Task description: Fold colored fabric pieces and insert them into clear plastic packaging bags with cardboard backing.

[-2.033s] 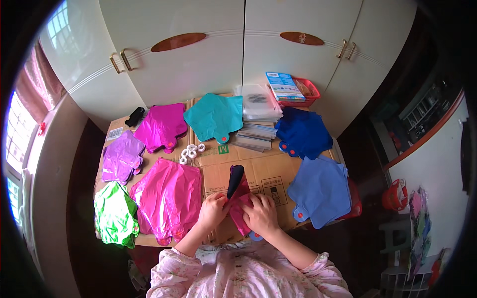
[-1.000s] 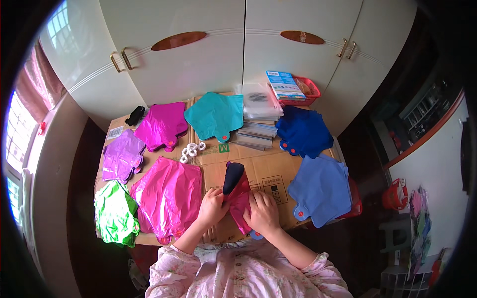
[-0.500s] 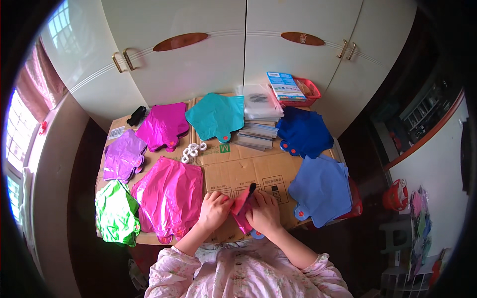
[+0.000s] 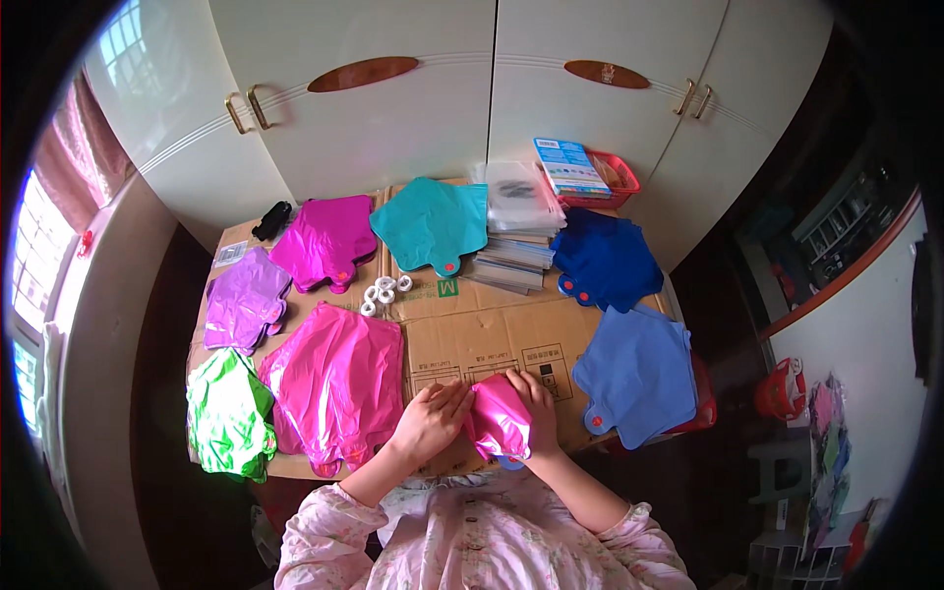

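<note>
The left hand and the right hand are both closed on a small pink balloon, one on each side of it, at the middle of the near edge of the surface. The balloon is flat and looks folded or pressed together between the fingers; a bit of pale blue shows under its lower end.

Around the hands, other flat foil balloons lie spread out singly. Just left of the left hand lies a big pink balloon, and a green balloon sits at the near left corner. Along the left edge lies a lilac balloon, then a magenta balloon and a teal balloon at the far edge. A dark blue balloon and a light blue balloon lie along the right edge.

As a judgement, most of the balloons are already laid out, and only the one in the hands is not yet put down.
</note>
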Action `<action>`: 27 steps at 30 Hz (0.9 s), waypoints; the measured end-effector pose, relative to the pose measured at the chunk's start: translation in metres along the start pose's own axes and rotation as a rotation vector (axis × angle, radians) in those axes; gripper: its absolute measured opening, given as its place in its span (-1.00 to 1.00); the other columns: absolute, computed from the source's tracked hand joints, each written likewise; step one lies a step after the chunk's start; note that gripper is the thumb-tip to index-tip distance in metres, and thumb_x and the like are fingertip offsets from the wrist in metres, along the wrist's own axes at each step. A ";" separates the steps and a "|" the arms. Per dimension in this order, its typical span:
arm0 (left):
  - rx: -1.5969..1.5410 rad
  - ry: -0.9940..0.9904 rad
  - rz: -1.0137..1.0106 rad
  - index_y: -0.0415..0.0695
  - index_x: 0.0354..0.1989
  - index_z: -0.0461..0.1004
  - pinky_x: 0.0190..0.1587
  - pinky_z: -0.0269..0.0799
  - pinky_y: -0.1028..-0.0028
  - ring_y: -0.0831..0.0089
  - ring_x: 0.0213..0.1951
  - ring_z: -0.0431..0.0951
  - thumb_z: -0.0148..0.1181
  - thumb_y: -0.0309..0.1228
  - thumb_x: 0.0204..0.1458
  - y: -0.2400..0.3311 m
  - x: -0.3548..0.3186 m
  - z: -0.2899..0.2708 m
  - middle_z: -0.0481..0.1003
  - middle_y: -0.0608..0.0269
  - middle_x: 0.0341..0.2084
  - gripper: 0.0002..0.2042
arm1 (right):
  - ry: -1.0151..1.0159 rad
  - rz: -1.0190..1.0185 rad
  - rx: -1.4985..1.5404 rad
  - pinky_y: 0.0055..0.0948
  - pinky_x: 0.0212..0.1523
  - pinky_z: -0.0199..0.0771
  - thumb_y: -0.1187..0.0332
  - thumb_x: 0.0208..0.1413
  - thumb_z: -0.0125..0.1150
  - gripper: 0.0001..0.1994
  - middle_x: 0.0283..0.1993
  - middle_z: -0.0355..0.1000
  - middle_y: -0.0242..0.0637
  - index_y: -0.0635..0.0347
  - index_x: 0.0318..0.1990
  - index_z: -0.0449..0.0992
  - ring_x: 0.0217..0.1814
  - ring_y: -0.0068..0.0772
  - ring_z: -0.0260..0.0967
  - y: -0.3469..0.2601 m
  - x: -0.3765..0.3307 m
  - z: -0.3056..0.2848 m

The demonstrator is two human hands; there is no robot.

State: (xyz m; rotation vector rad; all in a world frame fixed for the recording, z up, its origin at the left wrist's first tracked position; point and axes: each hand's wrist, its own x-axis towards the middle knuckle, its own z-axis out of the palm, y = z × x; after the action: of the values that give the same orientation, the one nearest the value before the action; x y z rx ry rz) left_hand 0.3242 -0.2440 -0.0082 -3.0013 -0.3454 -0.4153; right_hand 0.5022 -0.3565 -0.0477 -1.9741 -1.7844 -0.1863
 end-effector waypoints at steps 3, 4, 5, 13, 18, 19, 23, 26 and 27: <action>-0.009 -0.070 0.001 -0.31 0.11 0.33 0.24 0.16 0.29 0.33 0.17 0.34 -0.05 -0.41 0.00 0.001 -0.003 -0.007 0.41 0.09 0.07 -0.54 | -0.006 0.002 -0.027 -0.13 0.19 0.18 0.15 0.01 0.04 -0.48 0.28 0.14 -0.24 0.18 0.13 0.32 0.33 -0.14 0.05 0.001 -0.001 0.003; 0.009 -0.072 -0.002 -0.29 0.12 0.33 0.24 0.15 0.28 0.33 0.18 0.34 -0.05 -0.40 -0.01 0.002 -0.004 -0.006 0.42 0.11 0.07 -0.53 | -0.006 -0.001 -0.036 -0.13 0.19 0.18 0.15 0.02 0.04 -0.48 0.28 0.14 -0.24 0.18 0.13 0.31 0.33 -0.14 0.05 0.001 -0.001 0.003; 0.026 -0.075 -0.004 -0.28 0.13 0.32 0.25 0.15 0.27 0.33 0.18 0.34 -0.05 -0.40 -0.01 0.003 -0.005 -0.005 0.42 0.12 0.07 -0.52 | -0.006 -0.005 -0.044 -0.13 0.19 0.19 0.15 0.02 0.03 -0.49 0.28 0.14 -0.24 0.17 0.14 0.32 0.33 -0.14 0.05 0.001 -0.002 0.004; -0.066 -0.083 -0.013 -0.20 0.16 0.32 0.26 0.10 0.20 0.34 0.22 0.30 -0.01 -0.38 -0.03 -0.003 -0.011 -0.005 0.39 0.15 0.11 -0.51 | -0.003 -0.019 -0.038 -0.13 0.19 0.19 0.16 0.04 0.01 -0.52 0.28 0.13 -0.25 0.15 0.12 0.33 0.33 -0.15 0.06 0.002 0.000 0.002; -0.067 -0.110 0.007 -0.14 0.18 0.31 0.27 0.06 0.14 0.38 0.27 0.23 0.12 -0.34 -0.12 -0.010 -0.011 -0.004 0.35 0.23 0.16 -0.43 | -0.021 -0.006 -0.037 -0.11 0.20 0.17 0.14 0.03 0.04 -0.50 0.27 0.12 -0.23 0.16 0.12 0.32 0.33 -0.14 0.05 -0.001 0.001 -0.002; -0.064 -0.109 0.014 -0.14 0.18 0.31 0.27 0.05 0.13 0.38 0.27 0.22 0.13 -0.33 -0.13 -0.010 -0.012 -0.003 0.34 0.24 0.17 -0.42 | -0.023 -0.002 -0.029 -0.10 0.21 0.16 0.13 0.02 0.05 -0.49 0.28 0.12 -0.22 0.16 0.12 0.32 0.33 -0.14 0.04 -0.003 0.001 -0.004; -0.068 -0.120 0.041 -0.14 0.21 0.28 0.28 0.04 0.13 0.40 0.28 0.20 0.14 -0.33 -0.13 -0.014 -0.013 -0.004 0.31 0.25 0.19 -0.39 | 0.066 0.027 0.212 -0.12 0.21 0.15 0.19 -0.02 0.12 -0.47 0.20 0.23 -0.21 0.17 0.14 0.30 0.25 -0.10 0.16 0.002 -0.001 -0.005; -0.082 -0.126 0.041 -0.13 0.22 0.26 0.28 0.03 0.12 0.41 0.29 0.20 0.12 -0.33 -0.12 -0.015 -0.014 -0.002 0.30 0.26 0.21 -0.39 | 0.166 0.065 0.378 -0.14 0.17 0.18 0.27 -0.06 0.17 -0.45 0.16 0.30 -0.20 0.13 0.16 0.30 0.16 -0.09 0.27 0.008 -0.001 0.005; -0.087 -0.129 0.034 -0.12 0.22 0.26 0.28 0.02 0.12 0.41 0.29 0.19 0.12 -0.33 -0.12 -0.016 -0.016 -0.001 0.29 0.26 0.22 -0.39 | 0.147 0.023 0.344 -0.15 0.15 0.21 0.29 -0.07 0.18 -0.47 0.15 0.32 -0.19 0.12 0.14 0.32 0.13 -0.08 0.30 -0.001 0.006 -0.012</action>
State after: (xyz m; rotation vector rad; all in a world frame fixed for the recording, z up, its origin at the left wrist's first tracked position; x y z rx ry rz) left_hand 0.3053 -0.2323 -0.0113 -3.1222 -0.2935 -0.2409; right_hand 0.5047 -0.3559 -0.0342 -1.6908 -1.5794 -0.0134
